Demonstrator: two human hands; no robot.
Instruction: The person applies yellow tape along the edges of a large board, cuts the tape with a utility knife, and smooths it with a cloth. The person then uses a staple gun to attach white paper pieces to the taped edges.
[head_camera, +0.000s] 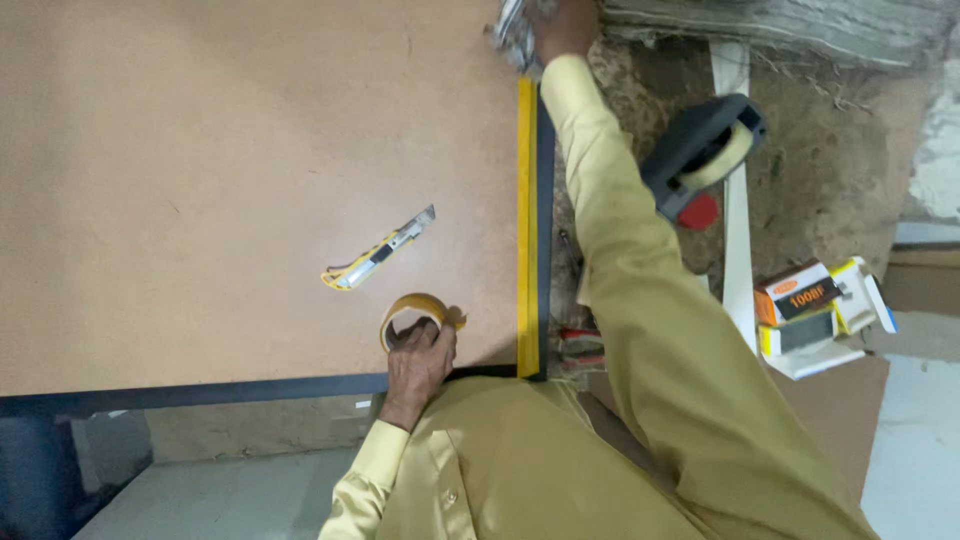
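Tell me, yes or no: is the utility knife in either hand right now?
No: the utility knife lies alone on the board, while the left hand holds the tape roll and the right hand reaches far ahead.

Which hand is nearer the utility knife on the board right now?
Left. The left hand rests on the tape roll, just below-right of the utility knife. The right hand is far off at the board's top edge.

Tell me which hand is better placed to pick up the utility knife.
Left. The left hand rests on the tape roll on the board, close to the utility knife. The right hand is stretched far out past the board's top edge, on some crumpled material.
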